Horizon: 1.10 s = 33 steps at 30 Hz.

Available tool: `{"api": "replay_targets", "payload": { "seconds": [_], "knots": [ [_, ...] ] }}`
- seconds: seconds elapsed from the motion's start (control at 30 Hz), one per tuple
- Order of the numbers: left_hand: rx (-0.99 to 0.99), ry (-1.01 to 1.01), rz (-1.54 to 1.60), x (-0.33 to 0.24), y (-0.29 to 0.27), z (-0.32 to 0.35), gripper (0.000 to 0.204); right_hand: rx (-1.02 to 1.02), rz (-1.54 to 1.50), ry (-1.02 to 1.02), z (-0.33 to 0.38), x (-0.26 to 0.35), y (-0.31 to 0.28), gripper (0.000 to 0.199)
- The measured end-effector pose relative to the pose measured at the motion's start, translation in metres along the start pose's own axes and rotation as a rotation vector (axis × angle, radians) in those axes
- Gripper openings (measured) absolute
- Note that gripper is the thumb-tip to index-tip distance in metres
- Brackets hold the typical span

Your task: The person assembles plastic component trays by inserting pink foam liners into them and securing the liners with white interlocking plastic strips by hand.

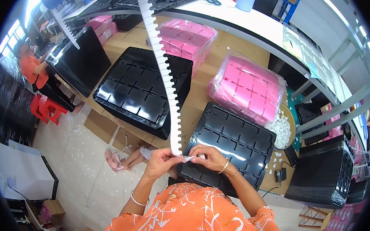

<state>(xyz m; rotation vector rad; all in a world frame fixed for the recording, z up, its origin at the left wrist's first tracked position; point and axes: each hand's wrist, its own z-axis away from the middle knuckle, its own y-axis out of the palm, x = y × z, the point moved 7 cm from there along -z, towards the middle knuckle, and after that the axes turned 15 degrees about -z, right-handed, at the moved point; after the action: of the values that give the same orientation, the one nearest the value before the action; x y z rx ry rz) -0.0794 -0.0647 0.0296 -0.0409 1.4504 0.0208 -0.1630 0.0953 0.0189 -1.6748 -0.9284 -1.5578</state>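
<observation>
A long white strip with a notched edge (pixel 165 74) hangs down from above to my hands. My left hand (pixel 162 162) is closed, thumb and fingers pinching the strip's lower end. Close beside it, my right hand (pixel 211 157) is closed too, its fingers pinching a small white piece (pixel 191 158) at the strip's end; whether that piece is still joined to the strip I cannot tell. Under my right hand lies a black plastic tray with shallow compartments (pixel 233 140). Beyond my left hand stands a stack of similar black trays (pixel 138 86).
Pink trays in clear plastic (pixel 248 84) lie behind the front tray, and another pink bundle (pixel 186 35) farther back. A round bowl of small white pieces (pixel 282 128) sits at the right. More black stacks (pixel 324 170) flank the table. A person in orange (pixel 34 67) stands far left.
</observation>
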Motion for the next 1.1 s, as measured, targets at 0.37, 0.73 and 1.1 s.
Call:
{"api": "replay_targets", "payload": {
  "seconds": [0.37,0.73,1.1],
  "knots": [
    [0.263,0.289,-0.617,0.007,0.024,-0.006,0.021,0.116,0.622,-0.185,0.035,0.017,0.010,0.033],
    [0.574,0.434,-0.807,0.019,0.038,-0.025,0.015,0.124,0.567,-0.130,0.066,-0.001,0.035,0.040],
    [0.684,0.486,-0.854,0.019,0.052,-0.036,0.012,0.122,0.586,-0.082,0.059,0.002,0.052,0.034]
  ]
}}
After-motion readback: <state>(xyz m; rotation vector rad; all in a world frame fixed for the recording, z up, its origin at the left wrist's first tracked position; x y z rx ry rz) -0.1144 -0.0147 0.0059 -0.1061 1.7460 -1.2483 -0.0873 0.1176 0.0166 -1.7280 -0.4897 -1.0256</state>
